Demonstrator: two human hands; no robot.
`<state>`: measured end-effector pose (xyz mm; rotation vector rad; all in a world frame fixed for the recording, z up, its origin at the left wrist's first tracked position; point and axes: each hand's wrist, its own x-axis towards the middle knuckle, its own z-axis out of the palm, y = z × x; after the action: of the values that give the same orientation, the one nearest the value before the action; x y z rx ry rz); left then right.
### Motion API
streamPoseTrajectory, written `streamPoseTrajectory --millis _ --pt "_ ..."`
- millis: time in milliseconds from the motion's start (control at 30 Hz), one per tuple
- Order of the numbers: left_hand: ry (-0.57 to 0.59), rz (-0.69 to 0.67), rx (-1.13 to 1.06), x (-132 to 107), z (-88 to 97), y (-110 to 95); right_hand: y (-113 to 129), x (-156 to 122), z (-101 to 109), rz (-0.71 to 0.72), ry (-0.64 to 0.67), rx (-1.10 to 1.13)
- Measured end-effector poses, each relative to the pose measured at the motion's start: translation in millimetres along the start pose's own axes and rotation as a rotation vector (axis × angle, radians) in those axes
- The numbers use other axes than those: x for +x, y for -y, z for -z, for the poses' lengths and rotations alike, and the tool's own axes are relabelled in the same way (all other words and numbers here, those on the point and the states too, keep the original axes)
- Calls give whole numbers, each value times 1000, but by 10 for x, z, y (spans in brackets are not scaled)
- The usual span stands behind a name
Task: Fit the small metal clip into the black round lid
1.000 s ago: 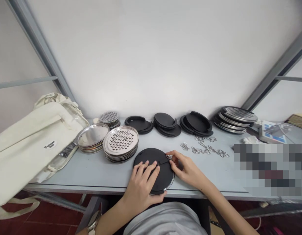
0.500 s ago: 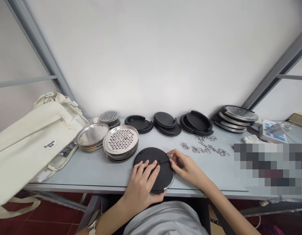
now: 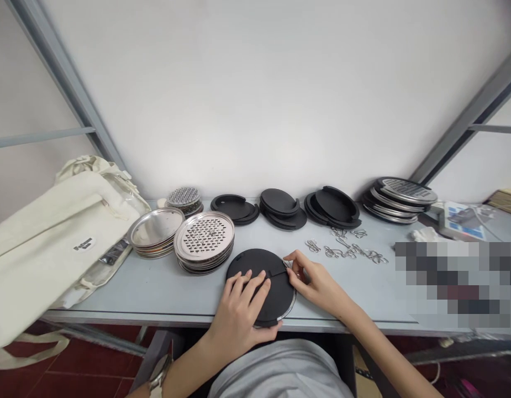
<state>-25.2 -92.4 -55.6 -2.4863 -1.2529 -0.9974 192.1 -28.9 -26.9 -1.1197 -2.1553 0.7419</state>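
Observation:
A round black disc (image 3: pixel 255 264) with a thin metal rim lies on the grey table (image 3: pixel 156 287) near its front edge. My left hand (image 3: pixel 238 312) rests flat on the disc, fingers spread, holding it down. My right hand (image 3: pixel 315 279) is at the disc's right edge, its fingertips pinched on a small metal wire clip (image 3: pixel 286 265) at the end of a slot in the disc.
Behind the disc stand stacks of perforated steel plates (image 3: pixel 204 236), plain steel plates (image 3: pixel 156 229), several black disc piles (image 3: pixel 282 209) and a finished stack (image 3: pixel 398 199) at right. Loose wire clips (image 3: pixel 346 250) lie right of centre. A cream bag (image 3: pixel 52 243) fills the left.
None of the hands or the disc has visibly moved; only the camera view has shifted slightly.

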Motion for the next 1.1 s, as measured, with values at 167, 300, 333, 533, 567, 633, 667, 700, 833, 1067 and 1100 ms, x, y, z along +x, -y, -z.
streamPoseTrajectory --millis 167,300,333,533,567,633,667,700,833,1067,1100 --pt "0 -6 9 3 -1 -1 -3 2 -8 23 -2 -4" --pt "-2 -12 20 10 8 -3 -3 1 -11 21 -4 -13" --pt "-1 -11 21 11 11 -3 -2 0 -11 21 -5 -13" --pt "-2 -10 38 10 9 -2 10 -2 -11 0 21 9" --pt "-1 -10 42 9 8 -1 12 -1 -11 -3 23 10" --pt "-2 -9 42 8 5 -1 15 0 -12 -5 23 10" --pt "-2 -9 37 8 4 -1 17 1 -13 -5 22 10" --pt "-3 -8 31 7 4 -2 19 1 -13 -4 22 10" --pt "-2 -4 11 6 4 -2 23 -1 -10 -1 16 2" --pt "-10 -13 60 20 14 -10 13 9 -9 8 -28 -25" --pt "-12 -12 64 21 14 -11 11 13 -10 10 -32 -28"
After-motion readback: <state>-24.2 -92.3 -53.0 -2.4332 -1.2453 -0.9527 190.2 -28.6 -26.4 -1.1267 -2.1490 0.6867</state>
